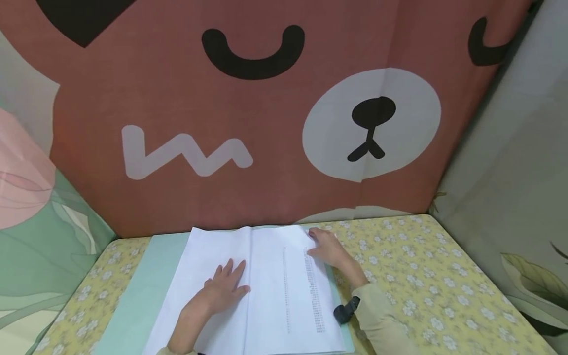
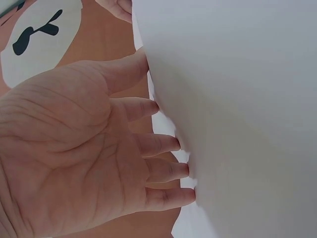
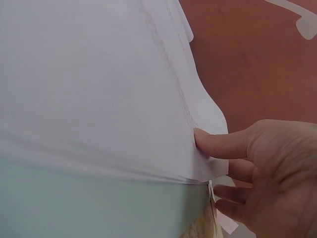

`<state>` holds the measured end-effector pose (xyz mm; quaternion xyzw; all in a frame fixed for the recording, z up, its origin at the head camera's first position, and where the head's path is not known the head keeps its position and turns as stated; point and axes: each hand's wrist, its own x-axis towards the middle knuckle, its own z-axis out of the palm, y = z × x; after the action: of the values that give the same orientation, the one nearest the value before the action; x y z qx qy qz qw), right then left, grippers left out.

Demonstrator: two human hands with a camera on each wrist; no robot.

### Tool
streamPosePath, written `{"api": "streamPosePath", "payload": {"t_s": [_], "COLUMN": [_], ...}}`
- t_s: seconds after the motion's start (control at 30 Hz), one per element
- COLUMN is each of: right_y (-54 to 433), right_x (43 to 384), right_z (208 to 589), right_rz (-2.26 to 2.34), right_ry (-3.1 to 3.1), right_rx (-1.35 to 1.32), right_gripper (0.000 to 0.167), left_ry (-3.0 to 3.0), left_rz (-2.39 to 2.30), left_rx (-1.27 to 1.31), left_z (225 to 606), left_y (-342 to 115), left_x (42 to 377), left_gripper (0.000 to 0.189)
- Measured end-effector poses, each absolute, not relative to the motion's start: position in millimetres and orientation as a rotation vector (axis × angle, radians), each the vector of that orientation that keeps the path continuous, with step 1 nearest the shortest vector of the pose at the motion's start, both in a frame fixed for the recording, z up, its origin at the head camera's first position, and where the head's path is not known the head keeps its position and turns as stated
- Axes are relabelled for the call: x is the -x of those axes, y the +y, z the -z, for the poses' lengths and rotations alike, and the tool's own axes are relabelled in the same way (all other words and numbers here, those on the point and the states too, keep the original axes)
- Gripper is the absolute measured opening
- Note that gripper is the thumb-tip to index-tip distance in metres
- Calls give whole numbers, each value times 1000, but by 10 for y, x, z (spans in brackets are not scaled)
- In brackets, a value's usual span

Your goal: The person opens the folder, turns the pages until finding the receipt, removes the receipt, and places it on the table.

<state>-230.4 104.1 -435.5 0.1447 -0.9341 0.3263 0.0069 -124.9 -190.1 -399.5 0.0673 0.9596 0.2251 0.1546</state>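
Booklet (image 1: 268, 296) lies open beneath our left hand (image 1: 223, 292), which rests with fingers spread apart beside the fold (image 1: 246, 315), while our right hand (image 1: 330, 248) pinches the far page corner (image 3: 213, 168). We judge page-turning in hand; the next move calls for lifting that corner cleanly leftward.

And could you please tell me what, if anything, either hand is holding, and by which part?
The right hand pinches the printed page by its far right corner. The left hand holds nothing; it rests on the left page.
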Motion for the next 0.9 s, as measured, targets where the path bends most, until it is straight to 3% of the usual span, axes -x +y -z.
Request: {"api": "streamPosePath", "payload": {"t_s": [0.6,0.9], "right_y": [988,954], "right_x": [2228,2267], "right_z": [4310,4240], "right_rz": [-1242,-1431], "right_ry": [-2760,-2664], "right_rx": [-484,-272], "right_gripper": [39,32], "left_ry": [2751,2764], "left_rz": [-648,-619], "left_rx": [-190,-186], "left_z": [4033,4014], "left_y": [-1893,-1892], "left_x": [1233,1246], "left_gripper": [70,69]}}
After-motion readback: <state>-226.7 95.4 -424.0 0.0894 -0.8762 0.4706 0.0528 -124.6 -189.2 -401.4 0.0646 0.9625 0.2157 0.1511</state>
